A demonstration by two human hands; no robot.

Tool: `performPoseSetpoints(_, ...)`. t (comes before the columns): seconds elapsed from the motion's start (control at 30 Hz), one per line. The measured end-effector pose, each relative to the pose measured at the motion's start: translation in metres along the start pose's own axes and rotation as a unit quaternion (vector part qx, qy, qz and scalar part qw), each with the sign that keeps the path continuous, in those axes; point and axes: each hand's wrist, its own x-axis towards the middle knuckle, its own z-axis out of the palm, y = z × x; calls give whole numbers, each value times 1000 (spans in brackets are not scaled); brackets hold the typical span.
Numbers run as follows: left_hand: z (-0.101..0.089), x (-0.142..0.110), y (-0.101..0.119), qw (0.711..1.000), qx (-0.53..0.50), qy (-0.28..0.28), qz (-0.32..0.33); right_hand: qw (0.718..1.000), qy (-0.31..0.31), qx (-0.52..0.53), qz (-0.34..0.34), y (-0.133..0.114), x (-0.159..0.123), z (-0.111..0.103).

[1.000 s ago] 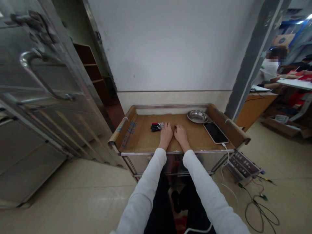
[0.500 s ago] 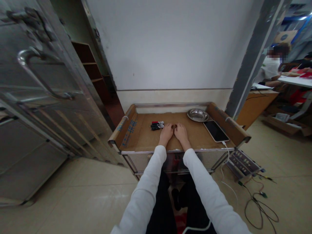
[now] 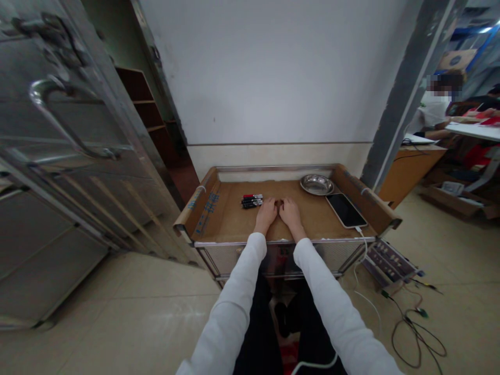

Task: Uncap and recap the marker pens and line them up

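Note:
My left hand lies palm down on the brown cardboard lining of a small cart, fingers stretched forward and holding nothing I can see. Just left of it is a row of several pens, mostly black with a red one at the far side. My right hand rests flat beside the left, its fingers out and nothing visible in them. The thumbs point toward each other, with a narrow gap between the hands. What is under the palms is hidden.
A round metal dish sits at the back right, with a cabled phone in front. Raised cardboard sides edge the cart. A metal door stands left; an electrical box and cables lie on the floor. A person sits far right.

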Motion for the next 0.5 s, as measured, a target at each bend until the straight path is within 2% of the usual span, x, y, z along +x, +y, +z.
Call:
performPoseSetpoints(0.2, 2, 0, 0, 1000, 6, 7, 0, 1000, -1, 5, -1, 2, 1, 1)
performPoseSetpoints(0.33, -4, -2, 4, 1000, 28, 6, 6, 1000, -1, 13, -2, 2, 1, 1)
performPoseSetpoints(0.43, -12, -5, 9, 995, 79, 57, -25, 1000, -8, 17, 1, 2, 0, 0)
performPoseSetpoints(0.5, -15, -8, 11, 984, 118, 103, -84, 1000, -13, 20, 4, 1, 0, -1)
